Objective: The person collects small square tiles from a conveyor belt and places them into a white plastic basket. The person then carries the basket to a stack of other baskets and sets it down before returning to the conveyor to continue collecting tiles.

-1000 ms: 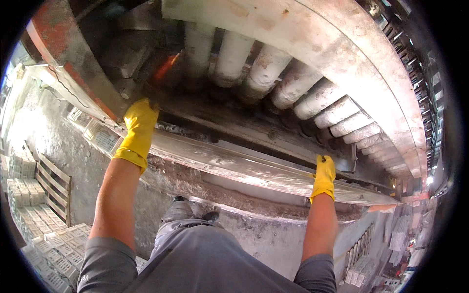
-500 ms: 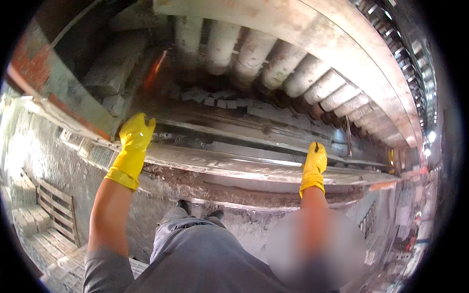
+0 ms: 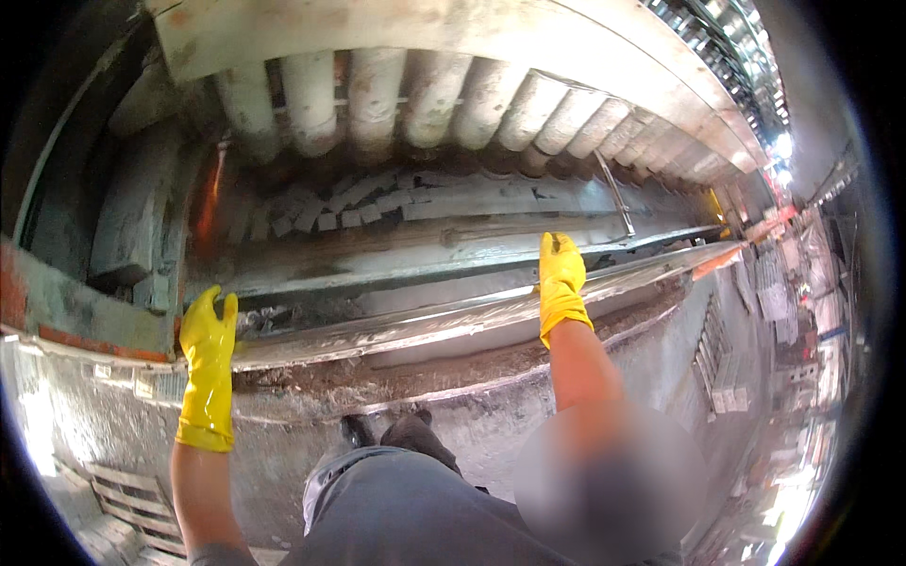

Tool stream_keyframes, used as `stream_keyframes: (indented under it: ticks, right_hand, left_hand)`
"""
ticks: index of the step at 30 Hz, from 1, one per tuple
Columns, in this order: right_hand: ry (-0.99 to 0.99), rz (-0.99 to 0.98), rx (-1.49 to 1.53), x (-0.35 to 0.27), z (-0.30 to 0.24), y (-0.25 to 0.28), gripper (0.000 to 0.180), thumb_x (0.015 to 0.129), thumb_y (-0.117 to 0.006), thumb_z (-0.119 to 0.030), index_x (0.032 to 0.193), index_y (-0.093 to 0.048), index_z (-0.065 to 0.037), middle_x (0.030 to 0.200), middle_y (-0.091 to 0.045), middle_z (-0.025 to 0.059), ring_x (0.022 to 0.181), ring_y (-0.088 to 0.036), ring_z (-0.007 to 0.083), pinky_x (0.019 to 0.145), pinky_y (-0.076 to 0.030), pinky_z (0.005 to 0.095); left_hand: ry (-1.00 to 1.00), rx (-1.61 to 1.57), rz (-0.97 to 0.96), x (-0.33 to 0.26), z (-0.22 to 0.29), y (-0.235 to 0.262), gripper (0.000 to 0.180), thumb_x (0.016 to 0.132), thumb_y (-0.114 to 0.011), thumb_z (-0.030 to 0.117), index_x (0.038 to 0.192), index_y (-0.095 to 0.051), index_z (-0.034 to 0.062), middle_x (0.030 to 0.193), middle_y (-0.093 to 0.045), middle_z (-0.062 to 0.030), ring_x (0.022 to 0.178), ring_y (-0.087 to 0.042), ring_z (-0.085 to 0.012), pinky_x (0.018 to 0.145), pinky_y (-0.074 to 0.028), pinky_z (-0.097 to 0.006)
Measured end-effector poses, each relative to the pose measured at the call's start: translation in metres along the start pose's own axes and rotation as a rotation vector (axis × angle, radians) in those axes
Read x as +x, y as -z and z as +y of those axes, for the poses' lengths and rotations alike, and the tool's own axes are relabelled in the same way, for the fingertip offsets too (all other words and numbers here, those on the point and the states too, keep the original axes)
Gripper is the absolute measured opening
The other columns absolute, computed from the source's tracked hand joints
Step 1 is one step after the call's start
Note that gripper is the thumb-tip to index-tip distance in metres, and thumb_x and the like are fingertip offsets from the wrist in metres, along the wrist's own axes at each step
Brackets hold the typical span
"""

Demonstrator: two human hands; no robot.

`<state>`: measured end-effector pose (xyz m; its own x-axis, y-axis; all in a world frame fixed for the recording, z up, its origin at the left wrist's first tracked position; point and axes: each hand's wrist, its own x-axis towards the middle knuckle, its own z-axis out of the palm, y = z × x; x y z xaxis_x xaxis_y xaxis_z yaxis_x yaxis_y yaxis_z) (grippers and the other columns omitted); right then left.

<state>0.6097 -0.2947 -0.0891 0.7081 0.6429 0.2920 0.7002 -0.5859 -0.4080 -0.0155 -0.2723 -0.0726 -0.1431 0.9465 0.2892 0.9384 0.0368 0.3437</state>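
Observation:
Both my hands wear yellow rubber gloves. Over the near left end of a long trough, my left hand (image 3: pixel 209 335) is held with thumb and fingers apart, nothing visible between them. It is close to the end of a pale metal rail (image 3: pixel 406 325) that runs along the trough's front. Farther right, my right hand (image 3: pixel 562 278) is above the same rail with its fingers curled in. A dark patch shows between its fingertips; whether that is an object or dirt cannot be made out. Inside the trough lie scattered grey block pieces (image 3: pixel 363 206).
Behind the trough stands a row of thick pale rollers (image 3: pixel 375 94) under a broad beam (image 3: pixel 377 28). A thin metal bar (image 3: pixel 615 196) slants down at the right. Rusty orange-edged metal (image 3: pixel 94 341) borders the left end. A wooden pallet (image 3: pixel 132 495) lies on the floor at lower left.
The view has shifted, so more of the rollers and trough show. My left hand sits lower and farther left in view; my right sits farther left and slightly higher. Both hands remain near the rail.

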Motion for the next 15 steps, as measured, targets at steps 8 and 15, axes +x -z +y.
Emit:
stream_keyframes:
  ticks: [8, 15]
  right_hand:
    - [-0.010, 0.065, 0.113, -0.006, -0.002, -0.007, 0.050, 0.098, -0.062, -0.054, 0.122, -0.077, -0.013, 0.116, -0.077, 0.0151, 0.108, -0.073, 0.0367, 0.097, -0.056, 0.0444]
    - [-0.076, 0.061, 0.210, -0.012, -0.005, 0.001, 0.047, 0.098, -0.067, -0.050, 0.123, -0.078, -0.012, 0.112, -0.079, 0.0142, 0.099, -0.075, 0.0312, 0.091, -0.057, 0.0397]
  left_hand:
    - [-0.059, -0.106, -0.032, -0.008, -0.008, -0.008, 0.044, 0.099, -0.073, 0.037, 0.128, -0.072, 0.0041, 0.124, -0.075, -0.0169, 0.114, -0.071, -0.0373, 0.101, -0.054, -0.045]
    - [-0.591, -0.352, -0.040, -0.048, 0.108, -0.023, 0.047, 0.092, -0.080, 0.031, 0.124, -0.072, -0.0021, 0.119, -0.075, -0.0209, 0.106, -0.072, -0.0412, 0.098, -0.055, -0.049]
